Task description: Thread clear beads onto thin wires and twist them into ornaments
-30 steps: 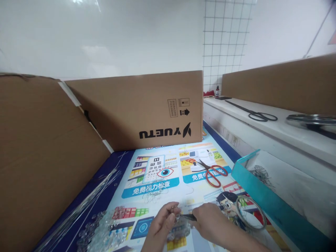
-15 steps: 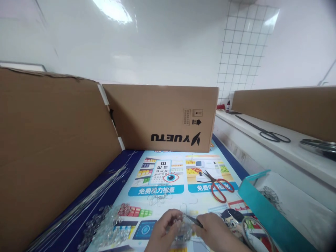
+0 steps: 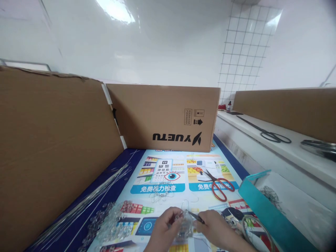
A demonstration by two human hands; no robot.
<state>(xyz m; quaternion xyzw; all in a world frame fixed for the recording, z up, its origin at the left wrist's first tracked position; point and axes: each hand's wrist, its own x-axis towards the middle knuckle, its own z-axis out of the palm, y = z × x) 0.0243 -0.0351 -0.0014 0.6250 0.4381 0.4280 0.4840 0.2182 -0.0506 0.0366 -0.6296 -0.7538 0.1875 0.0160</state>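
A brown cardboard box (image 3: 168, 117) printed "YUETU" upside down stood at twelve o'clock on the poster-covered bench (image 3: 168, 189). Red-handled scissors (image 3: 219, 182) lay at two o'clock, near a teal box (image 3: 265, 206) at three. Thin metal wires (image 3: 86, 203) lay at nine o'clock. Black scissors (image 3: 270, 133) rested on a white shelf (image 3: 262, 143).

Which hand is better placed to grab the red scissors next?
Right, probably. The red scissors lie up and right of the right hand, though it holds a thin dark tool. The left hand would have to cross over and is gripping the clear bead piece.
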